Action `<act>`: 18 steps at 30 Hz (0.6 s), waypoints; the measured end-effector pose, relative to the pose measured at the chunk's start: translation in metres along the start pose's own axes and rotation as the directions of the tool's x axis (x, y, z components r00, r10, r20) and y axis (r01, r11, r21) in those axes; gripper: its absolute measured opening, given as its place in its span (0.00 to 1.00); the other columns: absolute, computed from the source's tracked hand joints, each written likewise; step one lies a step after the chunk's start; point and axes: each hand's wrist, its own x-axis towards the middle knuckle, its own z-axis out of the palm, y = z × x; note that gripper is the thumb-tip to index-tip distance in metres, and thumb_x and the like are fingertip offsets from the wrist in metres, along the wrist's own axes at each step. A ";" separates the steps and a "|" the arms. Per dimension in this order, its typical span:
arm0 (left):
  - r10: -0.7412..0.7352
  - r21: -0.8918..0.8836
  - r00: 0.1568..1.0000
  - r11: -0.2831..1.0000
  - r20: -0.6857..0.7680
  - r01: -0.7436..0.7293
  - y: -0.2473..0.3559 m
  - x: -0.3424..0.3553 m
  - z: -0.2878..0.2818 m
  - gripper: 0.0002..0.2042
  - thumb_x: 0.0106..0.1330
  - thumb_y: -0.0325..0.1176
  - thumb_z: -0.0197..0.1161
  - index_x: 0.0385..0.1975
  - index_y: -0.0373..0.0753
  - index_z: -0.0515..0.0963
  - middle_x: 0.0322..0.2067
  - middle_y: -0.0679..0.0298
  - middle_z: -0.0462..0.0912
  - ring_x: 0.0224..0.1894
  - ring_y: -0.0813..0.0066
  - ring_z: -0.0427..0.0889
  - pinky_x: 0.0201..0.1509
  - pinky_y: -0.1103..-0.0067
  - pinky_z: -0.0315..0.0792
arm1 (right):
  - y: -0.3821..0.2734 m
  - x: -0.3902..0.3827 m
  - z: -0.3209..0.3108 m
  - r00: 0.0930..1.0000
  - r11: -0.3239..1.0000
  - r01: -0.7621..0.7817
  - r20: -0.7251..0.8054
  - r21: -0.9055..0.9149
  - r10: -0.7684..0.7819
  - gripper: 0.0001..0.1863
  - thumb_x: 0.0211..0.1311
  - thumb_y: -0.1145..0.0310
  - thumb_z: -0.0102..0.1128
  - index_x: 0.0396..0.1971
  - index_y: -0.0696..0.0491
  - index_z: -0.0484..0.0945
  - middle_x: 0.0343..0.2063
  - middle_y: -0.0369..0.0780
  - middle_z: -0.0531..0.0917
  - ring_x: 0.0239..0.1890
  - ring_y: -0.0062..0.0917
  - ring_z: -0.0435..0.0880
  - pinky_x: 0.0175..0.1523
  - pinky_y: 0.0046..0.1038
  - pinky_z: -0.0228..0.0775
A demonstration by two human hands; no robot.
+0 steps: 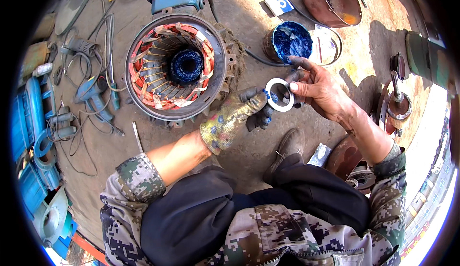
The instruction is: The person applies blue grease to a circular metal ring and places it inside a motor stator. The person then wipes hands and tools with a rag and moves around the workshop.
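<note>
My left hand (230, 118), in a grease-stained work glove, pinches the left side of a flat pale ring (281, 108). Bare and dirty, my right hand (317, 85) grips the ring's right edge between thumb and fingers; its raised index fingertip carries blue grease. More blue smears mark the glove's fingers. Just beyond the right hand stands a round tin (269, 49) of thick blue grease (290, 40). Left of it sits an open motor housing (225, 69) with red taped windings (209, 57). Deep inside lies a blue-greased ring-shaped part (174, 68), probably a bearing.
A blue power tool (97, 99) and tangled cables lie on the left floor. Blue metal parts (33, 103) line the far left. A rusty drum (307, 2) stands at the back right. Reddish metal parts (346, 156) and a small plastic packet (320, 155) lie near my right knee.
</note>
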 end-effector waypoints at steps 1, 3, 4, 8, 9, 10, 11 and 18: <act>0.007 0.022 1.000 1.000 -0.011 -0.006 0.001 -0.003 0.000 0.13 0.79 0.43 0.62 0.51 0.40 0.79 0.36 0.70 0.83 0.38 0.78 0.81 0.45 0.78 0.76 | -0.002 0.001 -0.003 0.999 0.980 0.036 -0.002 -0.194 -0.037 0.41 0.67 0.67 0.74 0.76 0.53 0.62 0.38 0.39 0.86 0.40 0.21 0.85 0.45 0.28 0.77; 0.017 0.107 0.996 0.994 -0.087 -0.008 0.002 -0.008 -0.001 0.12 0.80 0.41 0.61 0.51 0.39 0.79 0.34 0.70 0.82 0.36 0.79 0.81 0.43 0.79 0.76 | -0.005 0.004 -0.010 0.994 0.829 0.100 0.013 -0.550 -0.111 0.38 0.70 0.63 0.71 0.76 0.49 0.64 0.34 0.39 0.87 0.38 0.21 0.86 0.42 0.31 0.77; 0.023 0.146 0.990 0.989 -0.136 -0.003 0.002 -0.011 -0.003 0.12 0.80 0.40 0.61 0.51 0.38 0.79 0.34 0.70 0.82 0.36 0.80 0.81 0.43 0.79 0.76 | -0.013 0.005 -0.013 0.973 0.581 0.162 0.033 -0.797 -0.227 0.37 0.69 0.61 0.71 0.75 0.46 0.66 0.29 0.43 0.86 0.36 0.30 0.88 0.43 0.37 0.77; 0.057 0.311 0.981 0.950 -0.183 0.003 0.002 -0.009 0.001 0.12 0.81 0.38 0.58 0.50 0.36 0.79 0.33 0.69 0.83 0.35 0.81 0.81 0.40 0.81 0.75 | -0.012 0.027 -0.063 0.975 0.326 0.070 -0.005 -0.943 -0.224 0.39 0.62 0.63 0.71 0.74 0.44 0.67 0.29 0.49 0.85 0.36 0.46 0.87 0.46 0.44 0.77; 0.054 0.328 0.982 0.945 -0.179 0.008 0.003 -0.007 0.001 0.12 0.81 0.38 0.58 0.50 0.36 0.79 0.33 0.69 0.83 0.35 0.81 0.81 0.40 0.81 0.75 | -0.008 0.034 -0.074 0.957 0.232 0.108 0.038 -0.967 -0.288 0.40 0.59 0.67 0.67 0.74 0.44 0.67 0.28 0.51 0.86 0.36 0.48 0.88 0.46 0.46 0.78; 0.051 0.344 0.982 0.939 -0.182 0.016 0.003 -0.007 0.000 0.12 0.81 0.38 0.58 0.51 0.36 0.79 0.33 0.69 0.83 0.35 0.81 0.81 0.40 0.81 0.75 | -0.009 0.042 -0.074 0.965 0.145 0.068 0.028 -0.987 -0.260 0.41 0.56 0.68 0.66 0.74 0.43 0.67 0.29 0.51 0.86 0.36 0.48 0.88 0.46 0.47 0.79; 0.048 0.360 0.982 0.933 -0.180 0.021 0.004 -0.006 0.001 0.12 0.81 0.38 0.58 0.51 0.36 0.79 0.34 0.69 0.83 0.35 0.81 0.81 0.41 0.81 0.75 | -0.012 0.048 -0.074 0.972 0.053 0.025 0.012 -0.998 -0.233 0.43 0.53 0.70 0.64 0.74 0.43 0.68 0.29 0.52 0.87 0.36 0.49 0.88 0.45 0.48 0.80; 0.098 0.452 0.973 0.892 -0.209 0.007 0.004 0.004 -0.004 0.11 0.83 0.38 0.55 0.49 0.37 0.79 0.34 0.69 0.82 0.35 0.82 0.78 0.41 0.81 0.73 | -0.010 0.086 -0.076 0.975 -0.040 -0.011 -0.002 -0.999 -0.224 0.42 0.47 0.72 0.62 0.70 0.47 0.72 0.33 0.56 0.88 0.40 0.52 0.88 0.48 0.49 0.80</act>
